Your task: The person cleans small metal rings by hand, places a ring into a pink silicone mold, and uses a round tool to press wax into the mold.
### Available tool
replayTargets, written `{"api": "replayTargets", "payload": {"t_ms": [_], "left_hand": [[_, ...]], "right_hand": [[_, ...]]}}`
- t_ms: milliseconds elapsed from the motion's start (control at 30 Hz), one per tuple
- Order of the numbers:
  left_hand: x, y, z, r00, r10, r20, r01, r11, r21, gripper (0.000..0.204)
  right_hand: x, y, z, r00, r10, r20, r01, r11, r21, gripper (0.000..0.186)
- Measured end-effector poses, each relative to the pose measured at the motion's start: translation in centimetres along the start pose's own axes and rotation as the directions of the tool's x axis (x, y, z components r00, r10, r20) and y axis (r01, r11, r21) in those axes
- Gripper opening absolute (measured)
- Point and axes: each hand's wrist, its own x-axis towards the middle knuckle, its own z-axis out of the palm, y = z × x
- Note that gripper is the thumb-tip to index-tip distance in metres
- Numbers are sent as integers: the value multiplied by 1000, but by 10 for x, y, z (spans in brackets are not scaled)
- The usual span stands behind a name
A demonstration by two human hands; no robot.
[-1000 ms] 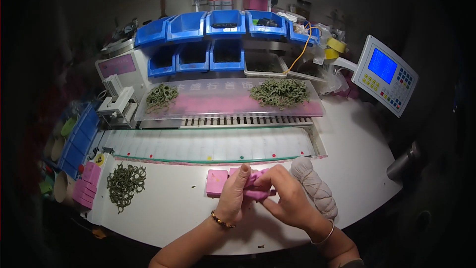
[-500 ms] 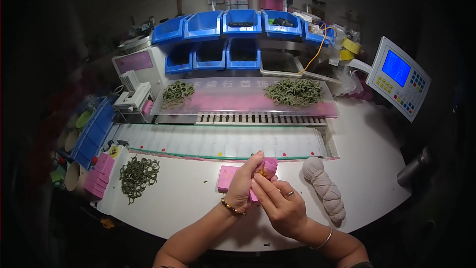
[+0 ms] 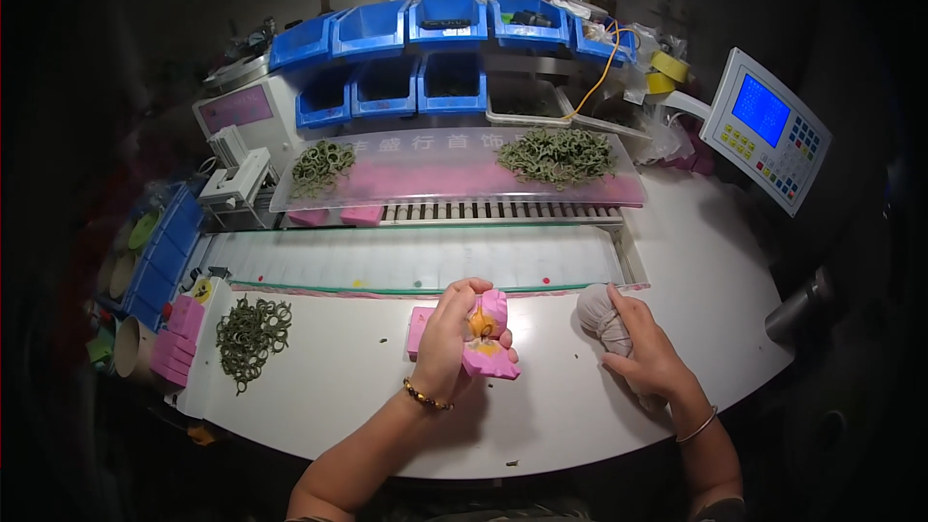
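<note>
My left hand (image 3: 445, 343) grips a pink rubber mould (image 3: 495, 365) above the middle of the table. The mould is spread apart, and orange-yellow patches with a small ring shape show on its inner face. Partly behind that hand lies a pink block (image 3: 417, 331) on the table. To the right, my right hand (image 3: 659, 356) is wrapped around a greyish-white cloth bag (image 3: 596, 311) bound with cord. The bag's lower end is mostly covered by the hand.
Dark green ring pieces (image 3: 253, 340) lie heaped at the left, with more on a clear shelf (image 3: 416, 179). Behind the table's front runs a conveyor (image 3: 435, 256). Blue bins (image 3: 372, 31) stand at the back. A control panel (image 3: 768, 126) and a dark cylinder (image 3: 800, 309) are at the right.
My right hand has left the mould and moved right onto the cloth bag. The mould is now spread wider in my left hand. Pink blocks have appeared on the conveyor's back lane.
</note>
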Motion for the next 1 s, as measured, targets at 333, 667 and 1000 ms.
{"api": "replayTargets", "payload": {"t_ms": [333,667,1000], "left_hand": [[-12,-6,6,992,105,-72,-94,985,145,24],[-14,-1,13,962,253,-103,-234,957,169,24],[-8,-5,-18,872,490,-10,-425,765,485,45]], "right_hand": [[6,-100,-24,597,-634,-492,444,772,-455,55],[2,-113,-24,673,-675,-303,499,717,-487,49],[8,-77,3,842,-535,-69,410,717,-563,55]]}}
